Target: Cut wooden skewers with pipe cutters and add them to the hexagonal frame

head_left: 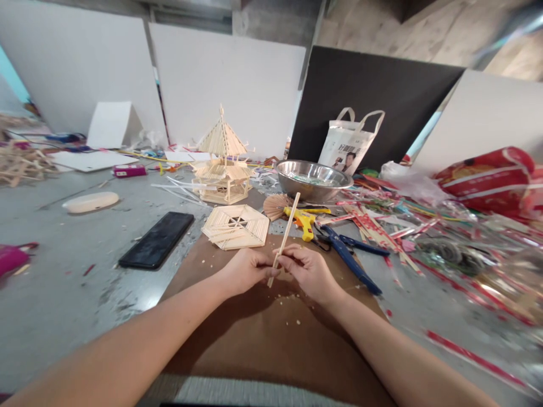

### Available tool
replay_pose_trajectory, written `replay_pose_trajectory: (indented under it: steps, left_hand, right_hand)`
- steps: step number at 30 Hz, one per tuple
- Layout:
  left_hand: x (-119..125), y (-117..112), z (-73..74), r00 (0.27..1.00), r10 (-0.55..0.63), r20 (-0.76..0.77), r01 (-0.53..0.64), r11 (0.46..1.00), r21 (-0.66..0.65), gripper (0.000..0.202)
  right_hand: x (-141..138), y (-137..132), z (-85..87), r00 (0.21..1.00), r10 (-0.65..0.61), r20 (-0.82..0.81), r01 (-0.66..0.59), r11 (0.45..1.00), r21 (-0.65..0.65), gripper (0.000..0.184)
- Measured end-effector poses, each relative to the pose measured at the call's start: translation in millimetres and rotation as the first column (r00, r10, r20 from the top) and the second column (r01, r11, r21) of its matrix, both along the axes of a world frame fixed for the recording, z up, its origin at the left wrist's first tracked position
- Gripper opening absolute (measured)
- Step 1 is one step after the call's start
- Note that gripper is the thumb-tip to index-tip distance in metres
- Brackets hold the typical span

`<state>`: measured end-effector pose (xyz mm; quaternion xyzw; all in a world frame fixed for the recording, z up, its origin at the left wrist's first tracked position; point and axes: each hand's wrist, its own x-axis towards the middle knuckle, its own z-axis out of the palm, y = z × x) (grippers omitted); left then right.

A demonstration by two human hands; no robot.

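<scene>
The left hand (248,271) and right hand (309,272), fingers curled nearly together, both pinch the lower part of a wooden stick (290,223), which slants above a brown board (237,345). Beyond them lie a six-sided panel (214,227) and a glue gun (304,220).

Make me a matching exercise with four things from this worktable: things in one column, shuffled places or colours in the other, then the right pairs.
Things
1. Wooden stick
2. Glue gun
3. Phone
4. Metal bowl

Places and colours
A. Black, lying to the left of the brown sheet
B. Silvery, in front of the white bag
C. Held by the left hand and right hand
D. Yellow, near the blue-handled tool

Right pairs
1-C
2-D
3-A
4-B
</scene>
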<state>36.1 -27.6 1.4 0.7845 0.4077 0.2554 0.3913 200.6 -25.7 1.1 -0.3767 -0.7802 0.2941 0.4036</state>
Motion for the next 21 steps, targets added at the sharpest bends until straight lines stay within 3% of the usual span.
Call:
replay_pose_trajectory:
  steps: [11,21]
  left_hand:
    - [0.1,-0.2,-1.0,1.0,-0.004,0.016,0.006,0.993,-0.119,0.024]
    - [1.5,-1.5,-2.5,1.0,-0.006,-0.017,0.005,0.999,-0.04,0.027]
  right_hand:
    - [-0.3,-1.5,2.3,0.998,0.048,0.041,-0.048,0.999,-0.022,0.015]
    - [-0.7,-0.7,2.2,0.995,0.049,0.088,-0.049,0.999,0.0,0.017]
